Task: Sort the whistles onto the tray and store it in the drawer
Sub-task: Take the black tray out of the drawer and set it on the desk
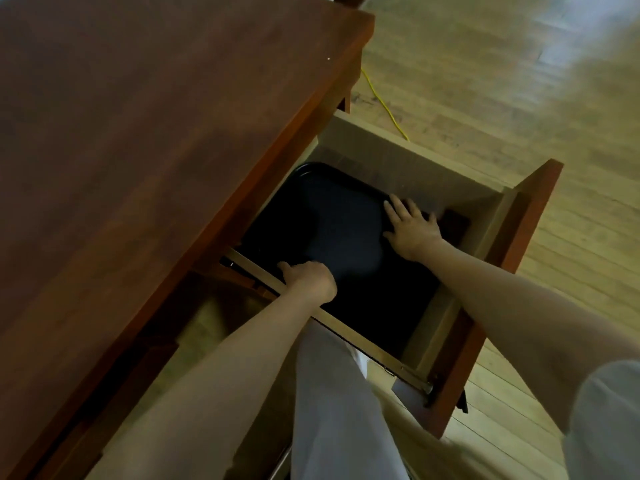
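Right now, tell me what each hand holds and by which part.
Left hand grips the tray by its near edge; right hand rests flat on its far edge, gripping nothing.

Both forearms [214, 375] bare; pale grey short sleeve [602, 424] on right arm; pale grey trousers [332, 393].

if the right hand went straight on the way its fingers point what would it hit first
Probably the drawer's far wall; the right hand, flat on the tray, points its fingers there, but depth is unclear.
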`<move>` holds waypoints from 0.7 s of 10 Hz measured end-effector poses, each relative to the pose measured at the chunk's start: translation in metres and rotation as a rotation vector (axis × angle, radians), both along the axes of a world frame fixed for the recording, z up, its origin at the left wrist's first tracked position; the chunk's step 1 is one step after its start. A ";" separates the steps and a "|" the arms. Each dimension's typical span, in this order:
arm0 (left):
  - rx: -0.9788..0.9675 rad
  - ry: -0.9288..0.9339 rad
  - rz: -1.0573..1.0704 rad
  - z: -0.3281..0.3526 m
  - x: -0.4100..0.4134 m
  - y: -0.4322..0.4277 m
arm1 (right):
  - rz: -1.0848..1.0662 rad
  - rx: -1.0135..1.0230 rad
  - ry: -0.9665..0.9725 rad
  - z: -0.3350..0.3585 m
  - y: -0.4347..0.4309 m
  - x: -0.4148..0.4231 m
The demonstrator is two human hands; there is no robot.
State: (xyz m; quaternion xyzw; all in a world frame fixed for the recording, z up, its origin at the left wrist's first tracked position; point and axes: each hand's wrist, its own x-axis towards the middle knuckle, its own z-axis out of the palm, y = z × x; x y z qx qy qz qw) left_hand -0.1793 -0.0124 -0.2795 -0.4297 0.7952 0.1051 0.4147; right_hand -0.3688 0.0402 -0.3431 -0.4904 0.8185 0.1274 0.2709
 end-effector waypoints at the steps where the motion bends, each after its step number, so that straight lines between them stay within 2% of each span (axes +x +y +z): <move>1: 0.086 -0.020 0.123 -0.001 -0.007 0.001 | -0.031 0.001 0.016 0.000 -0.007 -0.003; 2: 0.141 -0.033 0.270 -0.007 -0.011 0.001 | -0.036 0.027 0.025 0.002 -0.015 -0.008; 3: 0.159 0.035 0.393 -0.014 -0.013 0.001 | -0.073 0.040 0.039 0.001 -0.019 -0.010; 5: 0.104 0.250 0.694 -0.028 -0.016 -0.003 | -0.132 0.058 0.091 0.007 -0.023 -0.011; 6: 0.164 0.339 0.978 -0.034 -0.020 0.000 | -0.119 0.067 0.125 0.007 -0.021 -0.007; 7: 0.112 0.412 1.094 -0.032 -0.023 0.004 | -0.132 0.040 0.139 0.006 -0.015 -0.005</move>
